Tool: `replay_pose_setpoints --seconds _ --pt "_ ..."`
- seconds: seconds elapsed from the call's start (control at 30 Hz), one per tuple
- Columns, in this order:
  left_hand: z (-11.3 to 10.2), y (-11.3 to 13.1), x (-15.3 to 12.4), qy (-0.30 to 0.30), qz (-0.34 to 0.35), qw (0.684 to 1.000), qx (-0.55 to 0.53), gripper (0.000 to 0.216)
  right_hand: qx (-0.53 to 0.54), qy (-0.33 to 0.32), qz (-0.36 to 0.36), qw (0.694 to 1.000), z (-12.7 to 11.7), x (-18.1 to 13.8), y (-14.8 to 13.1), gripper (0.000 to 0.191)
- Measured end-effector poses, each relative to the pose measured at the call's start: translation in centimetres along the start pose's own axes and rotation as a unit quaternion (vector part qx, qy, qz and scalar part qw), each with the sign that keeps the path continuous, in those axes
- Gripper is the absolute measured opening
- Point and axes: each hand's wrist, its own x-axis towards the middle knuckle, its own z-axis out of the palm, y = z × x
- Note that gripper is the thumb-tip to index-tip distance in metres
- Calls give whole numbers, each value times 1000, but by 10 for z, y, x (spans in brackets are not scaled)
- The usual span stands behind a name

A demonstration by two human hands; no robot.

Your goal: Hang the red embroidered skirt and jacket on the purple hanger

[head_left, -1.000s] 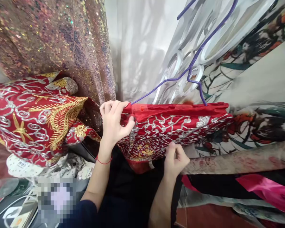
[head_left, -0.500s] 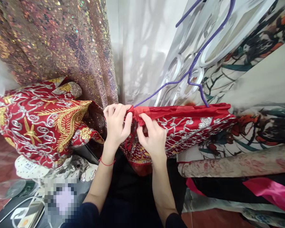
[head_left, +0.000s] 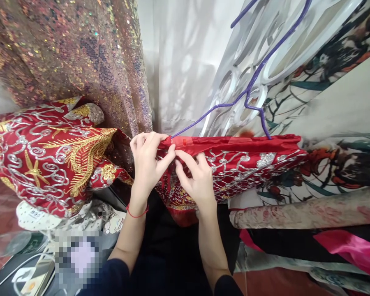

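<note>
A red embroidered skirt (head_left: 231, 172) with silver and gold stitching hangs by its gathered waistband (head_left: 222, 144) from a purple hanger (head_left: 216, 107). My left hand (head_left: 149, 158) is closed on the left end of that waistband, beside the hanger's lower arm. Just to its right, my right hand (head_left: 195, 176) has thumb and index finger bent into a pinch, its index tip close to my left thumb. What lies between those right fingertips is too small to make out. Thin red ties (head_left: 166, 181) dangle below my hands.
A matching red embroidered garment (head_left: 49, 156) lies bunched at the left over a white dotted cloth (head_left: 38, 216). Behind hang a sequinned curtain (head_left: 111, 61) and a white openwork panel (head_left: 243, 70). Fabric rolls (head_left: 271, 211) are stacked right; a plastic bottle (head_left: 21, 242) and cable (head_left: 31, 263) lie lower left.
My right fingers have come off the red waistband fabric they pinched and moved slightly left and down, toward my left thumb. My left hand has shifted a little left, still gripping the waistband.
</note>
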Motion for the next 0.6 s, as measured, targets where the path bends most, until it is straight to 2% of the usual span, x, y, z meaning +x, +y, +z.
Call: replay_pose_setpoints --seconds 0.1,0.17,0.27,0.37,0.47,0.6 --pt "-1 2 1 -3 -8 1000 1 13 63 -3 20 998 -2 -2 -4 28" --pt "-2 3 1 -6 -8 1000 0 15 144 13 52 988 -2 -5 -9 32" --pt "-6 5 0 -19 -7 1000 -1 17 311 1 110 944 -2 -8 -12 45" --pt "-12 6 -2 -27 -4 1000 -8 14 437 -32 130 890 0 -11 -8 51" --pt "-15 4 -3 -38 -5 999 -14 12 486 -20 139 863 6 -12 -5 51" --pt "-16 0 -1 -50 -5 998 -27 14 504 4 145 852 15 -12 -12 53"
